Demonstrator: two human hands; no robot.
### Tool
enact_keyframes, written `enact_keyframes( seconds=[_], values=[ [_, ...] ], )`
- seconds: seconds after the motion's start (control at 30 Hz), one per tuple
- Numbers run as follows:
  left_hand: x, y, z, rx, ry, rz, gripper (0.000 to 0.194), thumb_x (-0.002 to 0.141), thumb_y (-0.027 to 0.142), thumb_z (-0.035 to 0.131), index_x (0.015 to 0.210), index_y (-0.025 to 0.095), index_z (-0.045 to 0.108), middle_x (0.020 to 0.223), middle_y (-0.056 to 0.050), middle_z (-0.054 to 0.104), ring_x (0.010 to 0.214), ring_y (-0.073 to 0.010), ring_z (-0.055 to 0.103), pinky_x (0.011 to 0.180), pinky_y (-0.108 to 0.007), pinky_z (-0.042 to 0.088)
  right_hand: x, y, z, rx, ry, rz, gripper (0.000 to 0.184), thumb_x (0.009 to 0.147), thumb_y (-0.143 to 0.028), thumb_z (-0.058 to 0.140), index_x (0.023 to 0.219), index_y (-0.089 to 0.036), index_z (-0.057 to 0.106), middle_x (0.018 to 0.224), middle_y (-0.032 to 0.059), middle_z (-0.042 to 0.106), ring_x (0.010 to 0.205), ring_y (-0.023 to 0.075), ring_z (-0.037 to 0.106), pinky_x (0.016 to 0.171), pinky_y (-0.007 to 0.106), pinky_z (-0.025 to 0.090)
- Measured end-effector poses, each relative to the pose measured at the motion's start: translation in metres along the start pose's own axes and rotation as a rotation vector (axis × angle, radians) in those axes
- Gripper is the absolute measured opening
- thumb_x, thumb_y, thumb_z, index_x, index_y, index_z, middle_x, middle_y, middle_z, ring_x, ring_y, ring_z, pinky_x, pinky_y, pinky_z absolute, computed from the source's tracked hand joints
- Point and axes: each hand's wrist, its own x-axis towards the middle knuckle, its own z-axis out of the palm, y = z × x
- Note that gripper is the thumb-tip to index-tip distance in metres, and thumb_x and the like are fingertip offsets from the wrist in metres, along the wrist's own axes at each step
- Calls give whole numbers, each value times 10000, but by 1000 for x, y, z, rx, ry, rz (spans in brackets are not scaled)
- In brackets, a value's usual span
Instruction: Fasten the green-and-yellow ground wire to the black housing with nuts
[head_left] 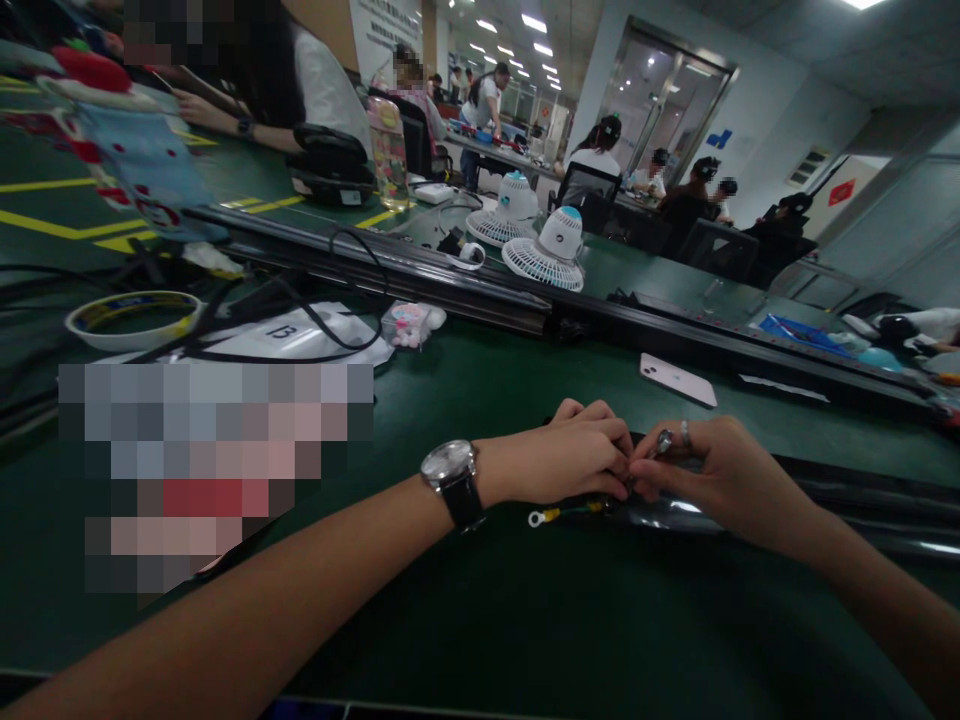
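- Green-and-yellow short wire (571, 512) ending in a silver ring terminal (542, 518): just below the left hand, its tip pointing leftward.
- Left hand (577, 458): fingers curled at the bar's left end; whether they grip it cannot be told.
- Right hand (705, 458): thumb and fingers drawn together, meeting the left's fingertips; anything pinched is hidden.
- Black, glossy, long bar (690, 516): beneath the 2 hands and stretching rightward past the right wrist, long axis nearly sideways; the right arm crosses its length, so is nearer.
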Motion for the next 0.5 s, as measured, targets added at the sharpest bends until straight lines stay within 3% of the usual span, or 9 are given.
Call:
enact_keyframes(
  seconds=[0.5],
  values=[
    [0, 3, 0, 8, 1, -32, 216, 951, 421, 621, 964, 255, 758, 1159, -37, 594, 1141, -237, 417, 914, -349, 274, 1, -1, -8, -94, -103, -100, 188, 1018, -240, 553, 944, -212, 723, 884, 6, 747, 758, 162, 683, 670, 270, 486]
  ],
)
